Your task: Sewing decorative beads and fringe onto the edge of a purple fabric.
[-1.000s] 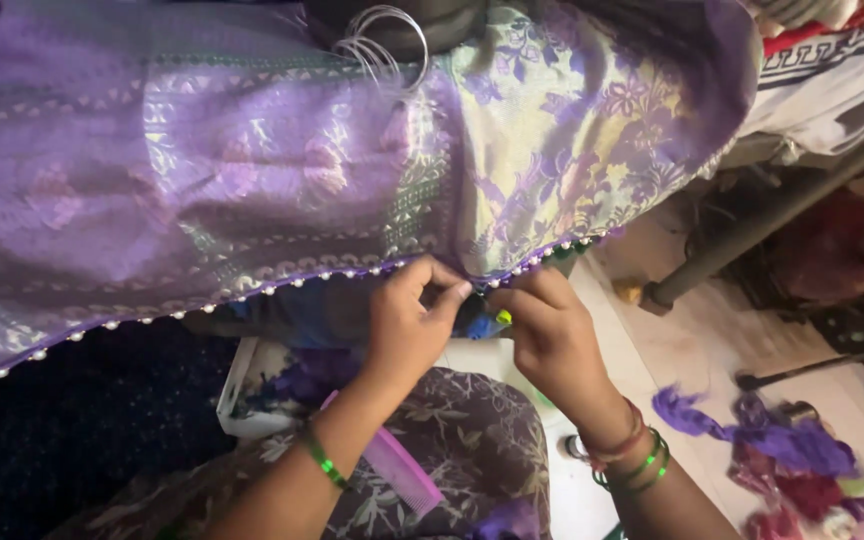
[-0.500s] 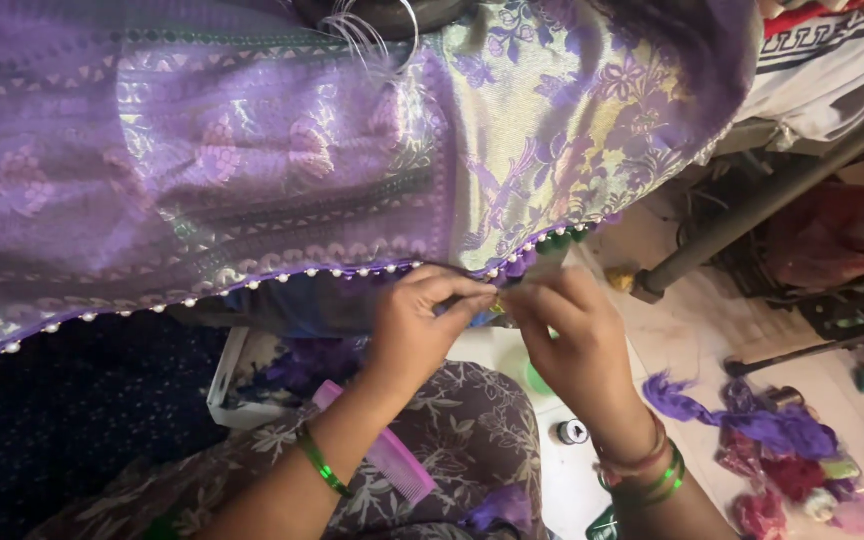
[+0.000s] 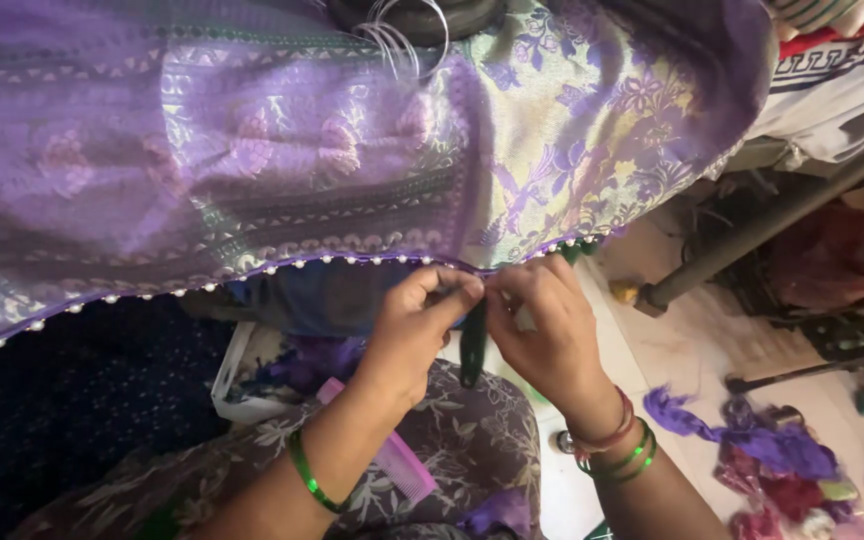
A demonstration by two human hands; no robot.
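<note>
Left hand (image 3: 420, 330) and right hand (image 3: 542, 330), fingers pinched on purple sari (image 3: 252, 150) hem at last bead (image 3: 452, 262); beaded left, short stretch right apparently also done

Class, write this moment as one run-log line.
left hand: pinching beaded edge | right hand: pinching same edge | purple fabric: draped above | pink comb: on lap
</note>
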